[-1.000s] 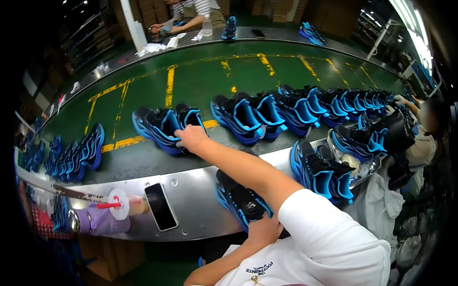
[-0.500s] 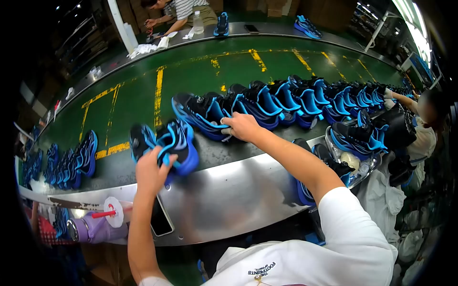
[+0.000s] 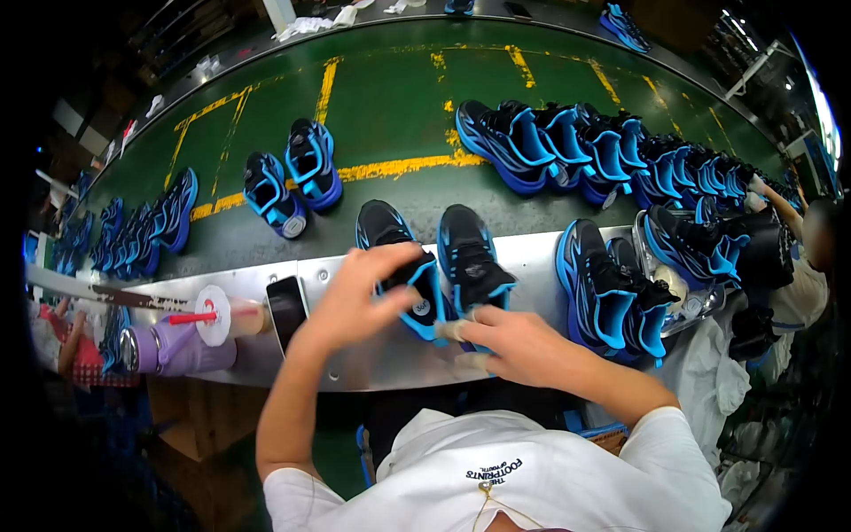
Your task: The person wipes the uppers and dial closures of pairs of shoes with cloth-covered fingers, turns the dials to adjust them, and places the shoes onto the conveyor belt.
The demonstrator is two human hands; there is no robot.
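Note:
Two black and blue shoes stand side by side on the metal edge in front of me, toes pointing away. Over the opening of the left shoe is my left hand, its fingers spread and slightly blurred. My right hand is at the heel of the right shoe, fingers bent toward the gap between the two heels; whether they grip anything is unclear. Another pair, one shoe beside the other, stands on the green surface further left.
A long row of shoes stretches right. Nearer, another pair stands beside a clear container. A phone, a drink cup and a purple bottle lie left. A co-worker's arm reaches in at right.
The pair I was handling now stands apart at the left. Both hands have moved to another pair on the metal edge. My left hand is now open, and the view has tilted down.

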